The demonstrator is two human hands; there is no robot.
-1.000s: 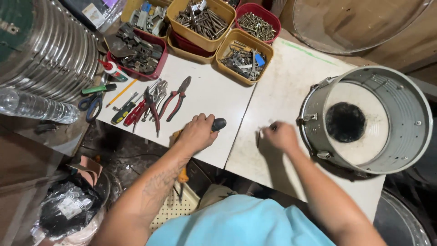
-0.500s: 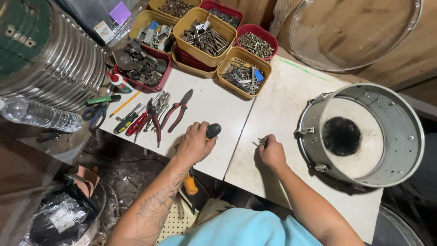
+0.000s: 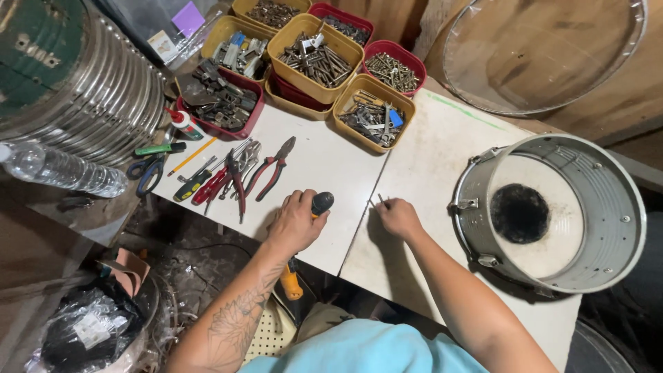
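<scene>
light blue shirt, tattooed left forearm [image 3: 235, 321]

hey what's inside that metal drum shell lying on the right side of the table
Inside the metal drum shell shows a white drumhead with a round black patch at its middle, plus small lugs along the ribbed wall. What lies under the head is covered.

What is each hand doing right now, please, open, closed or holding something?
Left hand: closed around a black-handled tool resting on the white table.
Right hand: closed, pinching a small thin metal piece, possibly a screw.
</scene>
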